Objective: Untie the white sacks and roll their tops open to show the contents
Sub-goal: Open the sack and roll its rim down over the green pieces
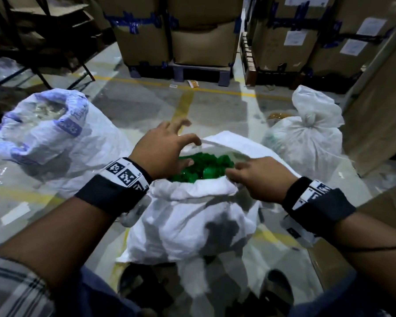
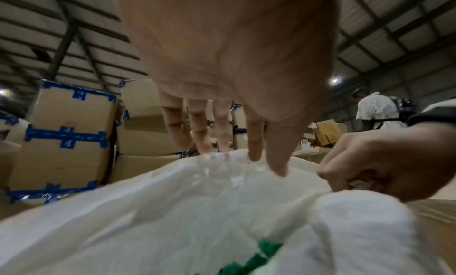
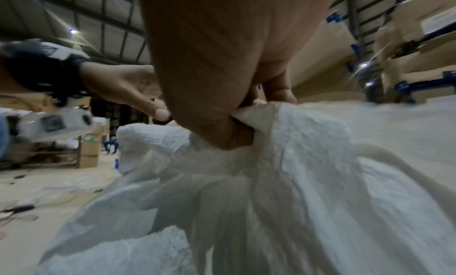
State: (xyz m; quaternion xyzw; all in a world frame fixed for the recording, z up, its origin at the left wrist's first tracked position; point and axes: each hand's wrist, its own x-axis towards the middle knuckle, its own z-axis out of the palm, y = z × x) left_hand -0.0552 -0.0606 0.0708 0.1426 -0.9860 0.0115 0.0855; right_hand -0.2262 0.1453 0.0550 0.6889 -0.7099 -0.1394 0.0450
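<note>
I am rolling down the rim of the middle sack [image 1: 192, 216]: my right hand [image 1: 256, 177] pinches it, my left hand [image 1: 167, 145] hovers open. Next, I should grip the far rim.

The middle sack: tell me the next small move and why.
Probably the left hand, open above the far rim, should take hold there and fold it outward. The right hand already pinches the near rolled edge of the middle sack, green pieces show, yet the far rim stands unrolled.
</note>
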